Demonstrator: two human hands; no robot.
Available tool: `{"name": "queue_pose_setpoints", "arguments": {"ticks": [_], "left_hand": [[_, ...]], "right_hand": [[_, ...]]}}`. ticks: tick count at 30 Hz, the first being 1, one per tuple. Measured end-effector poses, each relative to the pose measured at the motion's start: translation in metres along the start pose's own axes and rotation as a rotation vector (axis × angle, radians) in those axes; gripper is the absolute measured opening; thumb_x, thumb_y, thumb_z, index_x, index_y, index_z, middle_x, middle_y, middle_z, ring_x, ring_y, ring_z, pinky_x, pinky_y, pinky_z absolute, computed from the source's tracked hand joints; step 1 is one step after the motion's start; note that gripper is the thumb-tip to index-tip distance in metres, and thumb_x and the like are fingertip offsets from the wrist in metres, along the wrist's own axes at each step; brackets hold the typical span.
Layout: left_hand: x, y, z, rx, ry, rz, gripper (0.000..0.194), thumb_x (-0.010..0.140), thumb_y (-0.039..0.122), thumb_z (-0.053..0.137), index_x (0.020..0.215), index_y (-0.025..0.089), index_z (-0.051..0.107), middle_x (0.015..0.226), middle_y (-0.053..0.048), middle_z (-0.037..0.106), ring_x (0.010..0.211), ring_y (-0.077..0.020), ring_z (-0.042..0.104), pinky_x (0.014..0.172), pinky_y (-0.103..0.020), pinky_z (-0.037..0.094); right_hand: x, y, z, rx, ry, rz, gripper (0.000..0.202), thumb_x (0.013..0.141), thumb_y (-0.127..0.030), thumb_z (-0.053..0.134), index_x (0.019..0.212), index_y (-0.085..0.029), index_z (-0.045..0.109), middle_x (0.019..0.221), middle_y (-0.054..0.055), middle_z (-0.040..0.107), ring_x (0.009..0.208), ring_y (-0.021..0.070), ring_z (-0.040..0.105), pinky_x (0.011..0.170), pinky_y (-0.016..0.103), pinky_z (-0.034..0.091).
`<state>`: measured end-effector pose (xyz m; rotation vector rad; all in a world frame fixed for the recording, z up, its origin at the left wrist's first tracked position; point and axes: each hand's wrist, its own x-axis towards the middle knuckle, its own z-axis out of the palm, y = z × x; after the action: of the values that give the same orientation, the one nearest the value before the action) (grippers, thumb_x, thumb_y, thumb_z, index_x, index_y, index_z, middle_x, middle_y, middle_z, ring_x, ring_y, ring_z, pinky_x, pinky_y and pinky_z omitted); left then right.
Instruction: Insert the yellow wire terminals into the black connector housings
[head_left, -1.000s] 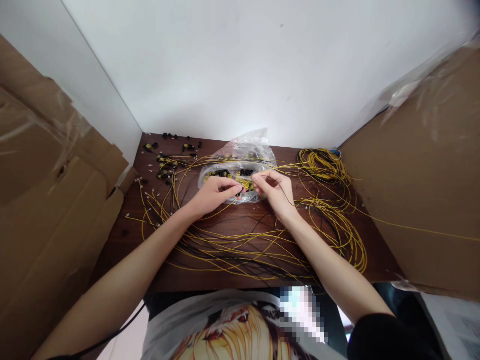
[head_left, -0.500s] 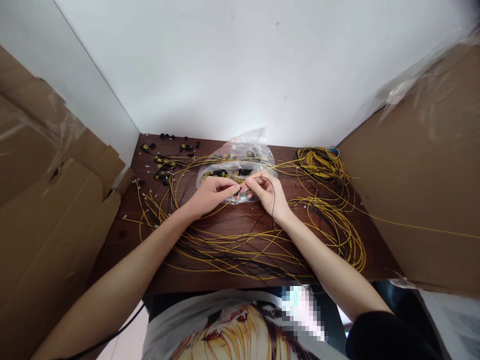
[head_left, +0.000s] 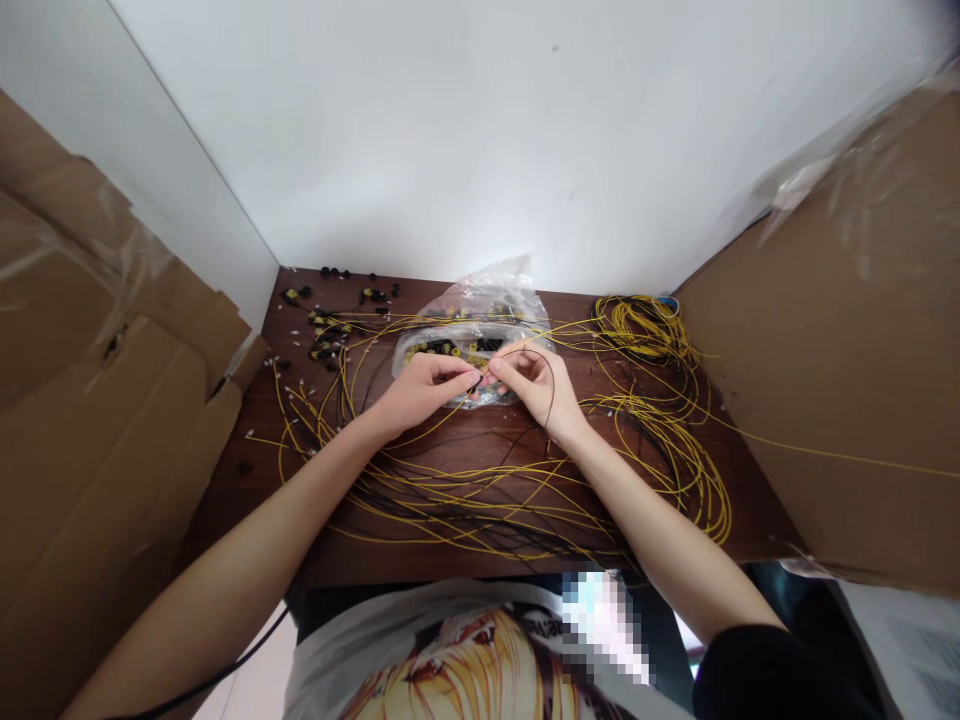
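Thumb and fingers of my left hand (head_left: 433, 392) pinch a small black connector (head_left: 475, 382) with a yellow wire running from it. Close beside it, my right hand (head_left: 531, 385) is closed on a thin black wire (head_left: 553, 392) that loops up over its knuckles and down past the wrist. The fingertips of both hands almost meet. Behind them lies a clear plastic bag (head_left: 495, 280) holding several black and yellow connector parts (head_left: 442, 348). The exact joint between wire and connector is too small to make out.
Long yellow and black wires (head_left: 465, 500) spread across the brown table (head_left: 360, 570). A coiled bundle (head_left: 637, 325) sits at the back right. Loose connectors (head_left: 326, 335) and small white bits lie at the left. Cardboard walls (head_left: 840, 330) flank both sides; a white wall (head_left: 480, 130) rises behind.
My right hand has shifted very slightly, and the black wire's loop over it sits a little farther right. My left hand stays in place with its pinch.
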<state>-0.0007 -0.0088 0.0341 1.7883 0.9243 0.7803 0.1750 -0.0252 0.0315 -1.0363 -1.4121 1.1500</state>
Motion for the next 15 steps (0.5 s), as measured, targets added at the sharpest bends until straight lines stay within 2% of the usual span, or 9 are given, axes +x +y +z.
{"name": "queue_pose_setpoints", "arguments": {"ticks": [4,8,15], "left_hand": [[-0.0003,-0.0004,0.0001,0.001,0.009,-0.005,0.029,0.081,0.035,0.053,0.078,0.012,0.071,0.073,-0.004,0.069,0.067,-0.012,0.057,0.065,-0.023,0.043],[-0.0002,0.0003,0.0005,-0.015,0.019,-0.019,0.029,0.082,0.035,0.054,0.083,0.011,0.071,0.075,-0.004,0.069,0.067,-0.0121,0.058,0.064,-0.022,0.042],[-0.0004,0.0005,0.0007,-0.035,0.015,-0.009,0.029,0.083,0.034,0.054,0.077,0.011,0.069,0.074,-0.003,0.069,0.07,-0.0123,0.058,0.068,-0.022,0.043]], "right_hand": [[0.0004,0.0004,0.0,-0.041,0.022,-0.028,0.026,0.07,-0.043,0.07,0.07,-0.019,0.062,0.066,0.003,0.065,0.06,0.0162,0.059,0.057,0.03,0.046],[0.0016,0.0011,-0.0007,-0.037,0.098,-0.043,0.026,0.07,-0.043,0.069,0.071,-0.018,0.063,0.067,0.003,0.062,0.061,0.0153,0.058,0.055,0.029,0.047],[0.0025,0.0009,-0.003,-0.045,0.202,-0.066,0.024,0.073,-0.041,0.067,0.072,-0.018,0.061,0.061,0.0,0.058,0.056,0.0121,0.053,0.052,0.025,0.045]]}}
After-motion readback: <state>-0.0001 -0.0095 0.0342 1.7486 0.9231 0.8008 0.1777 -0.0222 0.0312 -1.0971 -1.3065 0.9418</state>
